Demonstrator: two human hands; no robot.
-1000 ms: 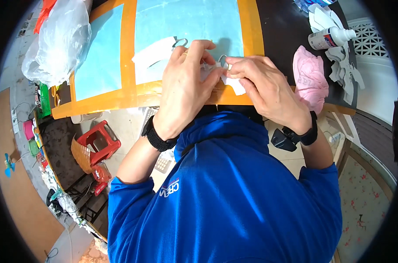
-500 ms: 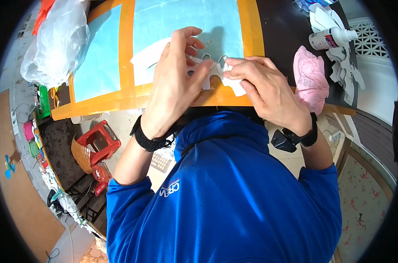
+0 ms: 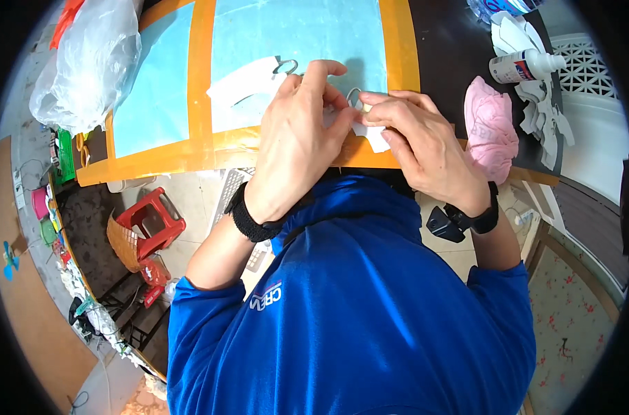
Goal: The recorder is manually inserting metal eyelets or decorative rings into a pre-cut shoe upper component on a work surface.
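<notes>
My right hand (image 3: 415, 131) pinches a small white piece of sheet material (image 3: 375, 136) at the near edge of the blue work surface. A thin grey loop (image 3: 353, 94) stands up beside its fingertips. My left hand (image 3: 301, 131) comes in from the other side, thumb and a bent finger meeting at the same piece, index finger raised. Between the hands, fingers hide most of the piece. Left of my left hand lies a larger, curved white piece (image 3: 245, 84) with another grey loop (image 3: 285, 67) at its far end.
Orange tape (image 3: 200, 76) borders the blue surface (image 3: 294, 31). A clear plastic bag (image 3: 89, 69) sits at the far left. On the right are a pink cloth bundle (image 3: 491, 128), a white bottle (image 3: 525, 66) lying on its side, and white cut pieces (image 3: 539, 114). A red stool (image 3: 152, 221) stands below left.
My left hand has moved right, toward my right hand, and its thumb has closed in on the small piece. The larger white piece's far end and loop are now uncovered. My right hand stays put.
</notes>
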